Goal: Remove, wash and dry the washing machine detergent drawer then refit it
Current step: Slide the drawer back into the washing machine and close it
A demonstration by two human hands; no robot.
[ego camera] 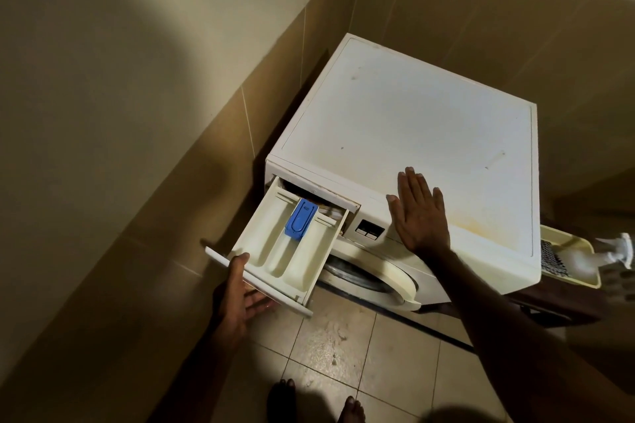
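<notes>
In a dim tiled corner, I am standing barefoot on the floor tiles (330, 347) and drawing the detergent drawer (275, 251) out of the washing machine (405, 120). My left hand (240, 292) is gripping the drawer's front panel, thumb hooked over the top edge and fingers curled underneath, while the drawer is hanging nearly fully extended from its slot at the machine's upper left corner, its rear end apparently not yet out of the housing. My right hand (419, 213) is lying flat with fingers spread on the machine's top near the front edge, just beside the control panel (369, 229), bracing the cabinet. The blue siphon cap (300, 218) is sitting in the middle compartment toward the back. To free the drawer cleanly, I am judging that a release catch probably needs pressing down, likely at or near that blue piece, while I am pulling straight and level rather than twisting, since the extended tray could bind or crack at the rails. Below, the round door (374, 278) is sitting shut. Off to the right, a cream tray (568, 249) is holding a spray bottle (615, 251), partly blurred.
</notes>
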